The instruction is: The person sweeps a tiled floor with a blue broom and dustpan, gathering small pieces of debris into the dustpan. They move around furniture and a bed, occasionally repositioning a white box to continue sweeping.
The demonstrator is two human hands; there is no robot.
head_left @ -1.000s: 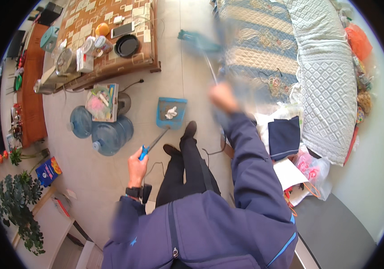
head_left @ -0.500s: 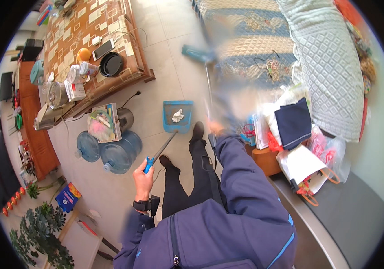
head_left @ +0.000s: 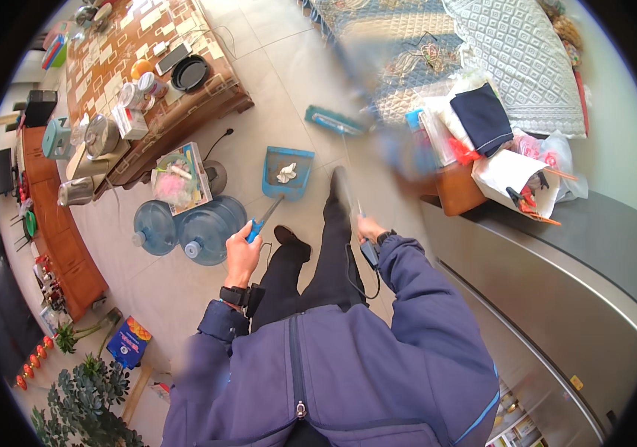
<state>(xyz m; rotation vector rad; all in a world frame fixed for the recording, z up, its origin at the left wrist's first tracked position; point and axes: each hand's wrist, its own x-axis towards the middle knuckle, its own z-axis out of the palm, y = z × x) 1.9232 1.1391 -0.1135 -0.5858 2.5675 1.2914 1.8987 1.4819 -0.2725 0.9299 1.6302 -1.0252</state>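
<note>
I have the left hand [head_left: 242, 255] curled snugly round the blue grip of the dustpan [head_left: 297, 191], with no gap showing between fingers and palm. The dustpan lies beyond that hand and a little to its right, on the tiled floor [head_left: 255, 97]. Its scoop is squarish, bright blue round the rim and walls and a duller grey-blue inside, with the mouth turned away from me. A crumpled white scrap [head_left: 286, 173] sits in it near the middle. A thin dark handle [head_left: 278, 200] slants from the scoop's near edge back to the grip.

My right hand [head_left: 370, 229] is folded closed on the broom's pale shaft [head_left: 356, 200], which is smeared with blur, so I can't make out each finger. The broom head [head_left: 333, 121] is well beyond that hand and slightly to its left, set crosswise: a long teal block with a paler blue strip, hazy at its right end. I can't tell whether its bristles touch the tiles. It is near the dustpan, ahead and to the right, but apart from it. Just left of the left hand stands a translucent blue water bottle [head_left: 214, 229].
</note>
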